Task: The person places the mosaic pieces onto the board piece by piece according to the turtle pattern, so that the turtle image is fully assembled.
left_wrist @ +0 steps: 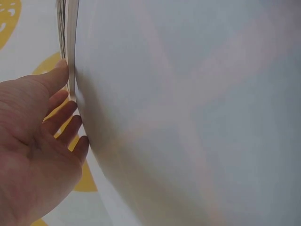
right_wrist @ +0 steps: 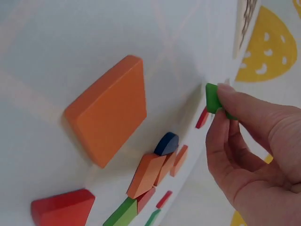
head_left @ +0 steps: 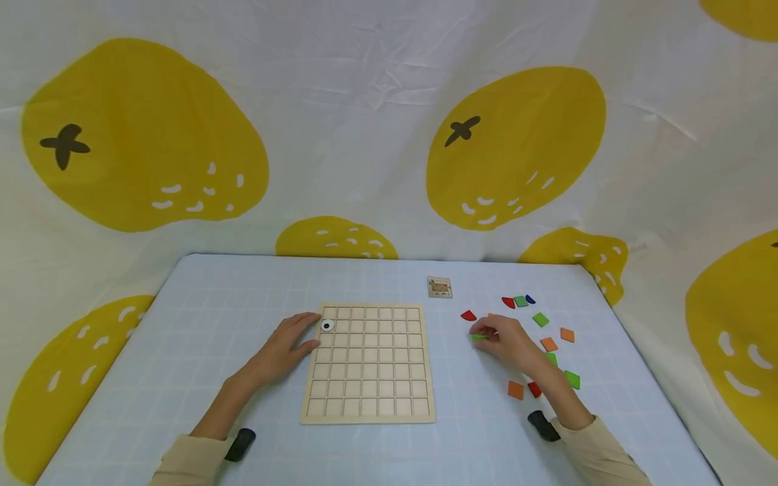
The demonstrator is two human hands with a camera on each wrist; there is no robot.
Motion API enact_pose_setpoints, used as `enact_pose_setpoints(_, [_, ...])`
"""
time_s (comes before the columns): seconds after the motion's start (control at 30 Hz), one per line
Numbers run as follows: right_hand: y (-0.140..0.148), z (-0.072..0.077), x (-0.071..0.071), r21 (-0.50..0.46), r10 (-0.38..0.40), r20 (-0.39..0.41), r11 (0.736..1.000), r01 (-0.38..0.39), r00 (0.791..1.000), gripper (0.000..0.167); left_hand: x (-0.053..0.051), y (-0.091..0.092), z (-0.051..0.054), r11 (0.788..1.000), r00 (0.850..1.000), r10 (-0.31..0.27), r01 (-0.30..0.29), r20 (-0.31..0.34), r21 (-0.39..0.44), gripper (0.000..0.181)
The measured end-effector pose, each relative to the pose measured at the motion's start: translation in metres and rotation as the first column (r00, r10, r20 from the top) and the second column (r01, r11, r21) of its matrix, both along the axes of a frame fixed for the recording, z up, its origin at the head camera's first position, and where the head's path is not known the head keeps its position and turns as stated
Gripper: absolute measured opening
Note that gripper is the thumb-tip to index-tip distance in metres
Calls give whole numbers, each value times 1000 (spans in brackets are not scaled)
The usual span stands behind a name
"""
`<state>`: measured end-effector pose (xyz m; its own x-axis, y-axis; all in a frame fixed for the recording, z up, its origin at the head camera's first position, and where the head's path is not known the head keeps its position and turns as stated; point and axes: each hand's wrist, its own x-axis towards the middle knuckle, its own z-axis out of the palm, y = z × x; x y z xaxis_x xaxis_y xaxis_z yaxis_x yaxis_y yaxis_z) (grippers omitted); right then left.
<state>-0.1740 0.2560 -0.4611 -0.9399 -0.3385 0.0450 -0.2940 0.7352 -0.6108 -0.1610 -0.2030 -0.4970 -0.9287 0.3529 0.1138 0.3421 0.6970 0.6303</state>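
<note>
A wooden grid board lies on the table, with a round white piece bearing a black dot in its upper left. The left hand rests at the board's left edge, thumb and fingers touching it; in the left wrist view the hand has its fingers extended at the edge. Right of the board, the right hand pinches a green piece. The right wrist view shows the hand holding the green piece between thumb and fingers, above the table.
Loose pieces lie around the right hand: an orange square, a red piece, a green square, a dark blue piece and several others. A small patterned card lies beyond the board. Patterned cloth hangs behind the table.
</note>
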Motion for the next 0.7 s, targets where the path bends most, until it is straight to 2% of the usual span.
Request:
enact_pose_setpoints(0.4, [-27,-3,-10,-57,0,-43,998,-2,999,16,2,0,0,1000,1000,-9,9,-5,20,53])
enact_pose_setpoints(0.57, [-45,1,-13,-69,-2,-51,998,-1,999,16,2,0,0,1000,1000,-5,5,-9,17,53])
enact_pose_setpoints(0.7, [-59,6,-16,-121,-1,-56,993,-6,998,15,1,-1,-1,1000,1000,-3,3,-12,15,53])
